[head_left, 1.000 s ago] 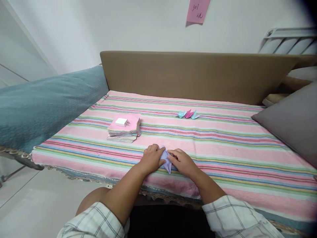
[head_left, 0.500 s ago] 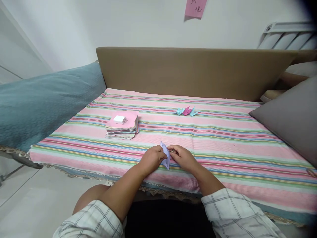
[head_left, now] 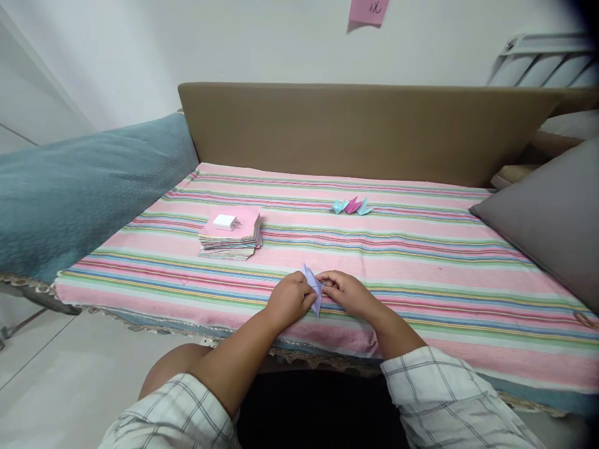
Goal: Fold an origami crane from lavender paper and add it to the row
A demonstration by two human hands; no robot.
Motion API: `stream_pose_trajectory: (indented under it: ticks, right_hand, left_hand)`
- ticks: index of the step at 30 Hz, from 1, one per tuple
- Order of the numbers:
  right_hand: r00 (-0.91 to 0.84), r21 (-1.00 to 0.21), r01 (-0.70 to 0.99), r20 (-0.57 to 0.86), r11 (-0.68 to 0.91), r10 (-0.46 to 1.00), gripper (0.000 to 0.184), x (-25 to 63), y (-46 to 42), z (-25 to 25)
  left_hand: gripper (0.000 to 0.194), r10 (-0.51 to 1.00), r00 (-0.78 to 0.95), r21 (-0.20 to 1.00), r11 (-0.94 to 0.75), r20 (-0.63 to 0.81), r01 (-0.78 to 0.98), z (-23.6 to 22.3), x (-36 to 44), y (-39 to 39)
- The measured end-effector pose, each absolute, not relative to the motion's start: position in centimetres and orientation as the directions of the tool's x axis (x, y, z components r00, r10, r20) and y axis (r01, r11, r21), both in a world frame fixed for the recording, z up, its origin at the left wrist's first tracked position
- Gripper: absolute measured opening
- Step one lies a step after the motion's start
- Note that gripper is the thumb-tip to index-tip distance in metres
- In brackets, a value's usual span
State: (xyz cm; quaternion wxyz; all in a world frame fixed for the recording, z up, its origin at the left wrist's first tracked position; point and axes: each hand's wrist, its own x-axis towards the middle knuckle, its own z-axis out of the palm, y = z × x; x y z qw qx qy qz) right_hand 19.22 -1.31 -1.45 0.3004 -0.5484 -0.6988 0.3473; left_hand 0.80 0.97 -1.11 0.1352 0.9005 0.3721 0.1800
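Note:
A lavender piece of folded paper (head_left: 312, 284), narrow and pointed at its far and near ends, is held between my hands just above the striped cloth. My left hand (head_left: 291, 301) is closed on its left side, with thumb and fingers pinching it. On the right edge, my right hand (head_left: 345, 292) pinches the paper between thumb and index finger. Parts of the paper are hidden behind the fingers. Farther back stand small folded paper cranes, two light blue (head_left: 340, 206) and one magenta (head_left: 353, 205) between them.
A stack of square coloured paper (head_left: 229, 240) lies to the left, with a white plug adapter (head_left: 225, 222) on top. The striped cloth (head_left: 421, 249) covers the seat. A brown backrest (head_left: 350, 131) rises behind, a blue-covered armrest (head_left: 98, 193) at left, a grey cushion (head_left: 552, 218) at right.
The view has tilted down slightly, so everything sits a little higher or lower by a few pixels. Both hands keep hold of the paper; the left fingers have shifted slightly on it.

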Motion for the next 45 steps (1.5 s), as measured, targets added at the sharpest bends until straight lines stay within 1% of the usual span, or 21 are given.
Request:
stream_pose_trajectory:
  ticks: [7, 11, 16, 23, 25, 29, 33, 38, 41, 45]
  right_hand:
    - [-0.239, -0.835, 0.523, 0.048, 0.171, 0.97, 0.03, 19.4, -1.3, -1.8]
    - [-0.251, -0.835, 0.52, 0.051, 0.179, 0.967, 0.028, 19.4, -1.3, -1.8]
    - [-0.249, -0.828, 0.53, 0.055, 0.184, 0.967, 0.027, 19.4, -1.3, -2.0]
    - [-0.246, -0.825, 0.536, 0.052, 0.18, 0.968, 0.031, 19.5, -1.2, -2.1]
    - [-0.243, -0.825, 0.54, 0.039, 0.168, 0.969, 0.033, 19.5, -1.2, -2.0]
    - [-0.268, -0.834, 0.521, 0.039, 0.179, 0.963, 0.032, 19.6, -1.3, -1.8]
    - [-0.278, -0.843, 0.502, 0.056, 0.194, 0.959, 0.031, 19.5, -1.3, -1.8]
    - [-0.281, -0.825, 0.52, 0.079, 0.221, 0.956, 0.034, 19.3, -1.2, -1.9]
    - [-0.26, -0.799, 0.556, 0.093, 0.228, 0.961, 0.034, 19.2, -1.2, -2.0]
    - [-0.272, -0.782, 0.57, 0.108, 0.251, 0.956, 0.033, 19.1, -1.2, -2.0]
  left_hand:
    - [0.01, 0.752, 0.633, 0.394, -0.646, 0.183, 0.654, -0.9, 1.1, 0.9]
    - [0.015, 0.749, 0.643, 0.416, -0.641, 0.16, 0.644, -0.6, 0.9, 0.7]
    - [0.025, 0.73, 0.663, 0.46, -0.652, 0.167, 0.602, -0.9, 0.5, 0.7]
    - [0.032, 0.737, 0.649, 0.456, -0.651, 0.189, 0.607, -1.6, 0.6, 0.5]
    - [0.031, 0.728, 0.664, 0.456, -0.657, 0.174, 0.6, -1.3, 0.5, 0.6]
    - [0.016, 0.655, 0.744, 0.483, -0.699, 0.137, 0.527, -0.5, 0.0, 0.9]
    - [0.025, 0.677, 0.721, 0.546, -0.664, 0.149, 0.511, -0.4, -0.3, 1.2]
    - [0.009, 0.697, 0.701, 0.537, -0.653, 0.15, 0.534, -0.9, -0.1, 1.0]
    - [0.009, 0.693, 0.702, 0.532, -0.661, 0.164, 0.529, -1.0, -0.1, 0.8]
    - [0.014, 0.697, 0.69, 0.507, -0.673, 0.193, 0.539, -0.9, -0.1, 0.5]
